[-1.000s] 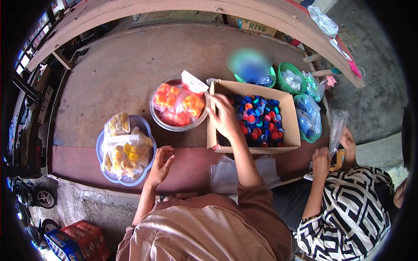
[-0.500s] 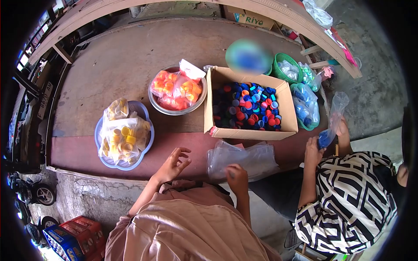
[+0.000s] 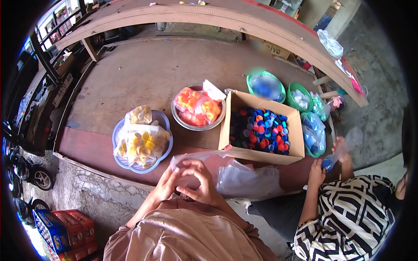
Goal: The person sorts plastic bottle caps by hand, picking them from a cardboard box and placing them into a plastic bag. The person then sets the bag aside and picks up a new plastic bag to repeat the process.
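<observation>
A clear plastic bag (image 3: 204, 155) is held between my two hands at the table's front edge. My left hand (image 3: 167, 180) pinches its left end, and my right hand (image 3: 198, 180) has curled fingers on it close by. Just right of them lies a stack of clear bags (image 3: 248, 179). Beyond it stands an open cardboard box (image 3: 272, 156) holding blue, red and other caps. A metal bowl (image 3: 175, 116) bears bagged orange and red caps. On the left, a light-blue basket (image 3: 116, 135) holds bagged yellow caps.
At the right, a co-worker's hands (image 3: 318, 172) hold a clear bag with something blue inside. Green baskets (image 3: 289, 96) with bagged items stand behind and beside the box. A wooden beam (image 3: 209, 17) crosses the far side. Red and blue crates (image 3: 65, 230) are on the floor at lower left.
My hands have come together, and a clear bag is now between them. My right hand has moved left from the bag stack. The camera view has shifted.
</observation>
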A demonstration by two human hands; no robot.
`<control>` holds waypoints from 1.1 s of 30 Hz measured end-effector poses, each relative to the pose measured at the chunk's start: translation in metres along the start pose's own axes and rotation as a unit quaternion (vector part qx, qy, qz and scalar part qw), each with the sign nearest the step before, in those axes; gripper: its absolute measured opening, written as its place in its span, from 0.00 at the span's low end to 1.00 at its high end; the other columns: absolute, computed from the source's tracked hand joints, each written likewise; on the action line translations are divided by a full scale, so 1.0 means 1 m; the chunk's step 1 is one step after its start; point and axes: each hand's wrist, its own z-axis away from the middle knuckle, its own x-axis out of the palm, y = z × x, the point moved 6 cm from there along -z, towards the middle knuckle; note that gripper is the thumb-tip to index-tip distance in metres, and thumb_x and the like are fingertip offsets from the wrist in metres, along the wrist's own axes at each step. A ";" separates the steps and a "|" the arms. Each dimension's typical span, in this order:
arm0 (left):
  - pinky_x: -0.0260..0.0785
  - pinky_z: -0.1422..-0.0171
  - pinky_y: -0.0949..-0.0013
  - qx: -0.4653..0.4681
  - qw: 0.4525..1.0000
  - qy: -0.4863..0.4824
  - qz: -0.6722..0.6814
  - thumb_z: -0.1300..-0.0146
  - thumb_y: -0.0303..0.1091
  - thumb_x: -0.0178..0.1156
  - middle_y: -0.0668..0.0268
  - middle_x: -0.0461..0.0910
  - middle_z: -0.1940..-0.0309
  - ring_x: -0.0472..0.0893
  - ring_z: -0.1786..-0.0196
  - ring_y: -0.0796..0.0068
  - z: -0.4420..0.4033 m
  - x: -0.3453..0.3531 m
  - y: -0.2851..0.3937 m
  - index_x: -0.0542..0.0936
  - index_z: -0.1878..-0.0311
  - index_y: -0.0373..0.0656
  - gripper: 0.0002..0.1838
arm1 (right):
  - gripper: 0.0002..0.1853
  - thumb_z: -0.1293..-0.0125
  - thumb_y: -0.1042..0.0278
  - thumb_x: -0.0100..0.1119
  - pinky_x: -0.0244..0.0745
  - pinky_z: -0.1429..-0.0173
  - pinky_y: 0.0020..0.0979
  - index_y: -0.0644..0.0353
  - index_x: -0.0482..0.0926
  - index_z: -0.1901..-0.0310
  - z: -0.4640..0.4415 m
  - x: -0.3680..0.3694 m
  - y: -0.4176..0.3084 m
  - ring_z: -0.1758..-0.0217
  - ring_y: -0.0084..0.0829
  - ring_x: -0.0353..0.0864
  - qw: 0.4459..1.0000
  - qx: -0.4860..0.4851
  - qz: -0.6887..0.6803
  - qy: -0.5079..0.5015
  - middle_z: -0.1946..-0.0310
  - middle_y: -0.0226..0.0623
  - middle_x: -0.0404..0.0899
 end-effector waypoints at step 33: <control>0.68 0.63 0.77 -0.129 0.985 0.004 0.115 0.30 0.38 0.45 0.73 0.76 0.70 0.73 0.69 0.85 -0.016 0.006 -0.065 0.75 0.61 0.42 0.12 | 0.08 0.32 0.67 0.49 0.59 0.73 0.18 0.61 0.74 0.66 0.008 -0.011 0.112 0.76 0.11 0.62 0.941 0.231 -0.190 0.161 0.77 0.21 0.68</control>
